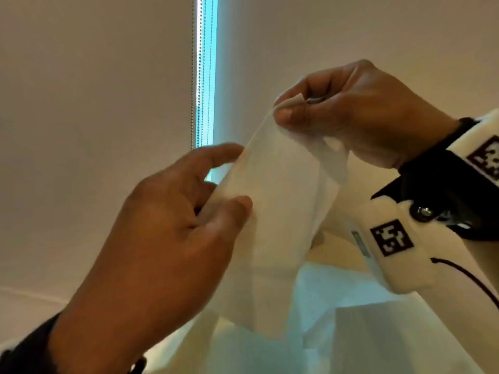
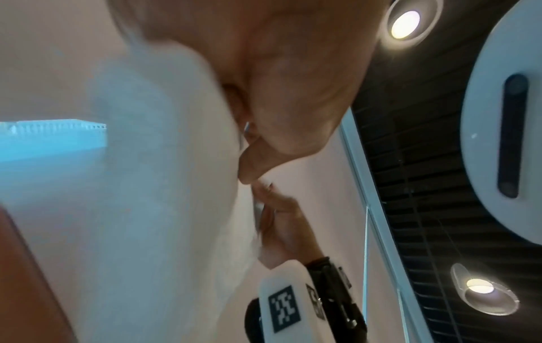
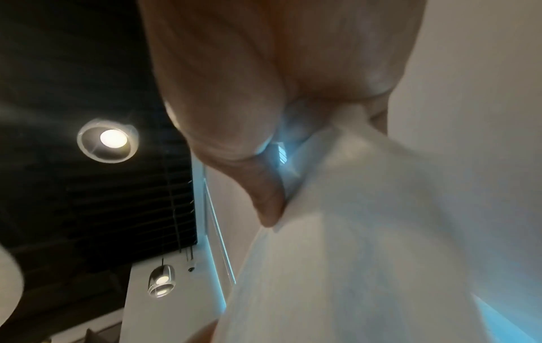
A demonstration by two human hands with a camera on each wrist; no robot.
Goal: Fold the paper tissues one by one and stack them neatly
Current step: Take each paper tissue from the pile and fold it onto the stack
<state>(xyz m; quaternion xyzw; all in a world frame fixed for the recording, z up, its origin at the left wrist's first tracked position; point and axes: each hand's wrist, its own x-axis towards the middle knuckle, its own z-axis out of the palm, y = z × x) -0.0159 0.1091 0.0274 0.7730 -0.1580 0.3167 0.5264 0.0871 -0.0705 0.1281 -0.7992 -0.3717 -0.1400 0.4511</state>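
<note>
Tissue (blurred, seemingly one sheet) pinched by both hands aloft.

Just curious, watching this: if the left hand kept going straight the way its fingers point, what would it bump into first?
Probably the right hand. The left hand points up along the tissue it pinches, toward the right hand's grip on the top edge, though depth is unclear.

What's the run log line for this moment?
tissue held up unfolded | left hand pinches edge | right hand pinches top corner | fold pending
</note>
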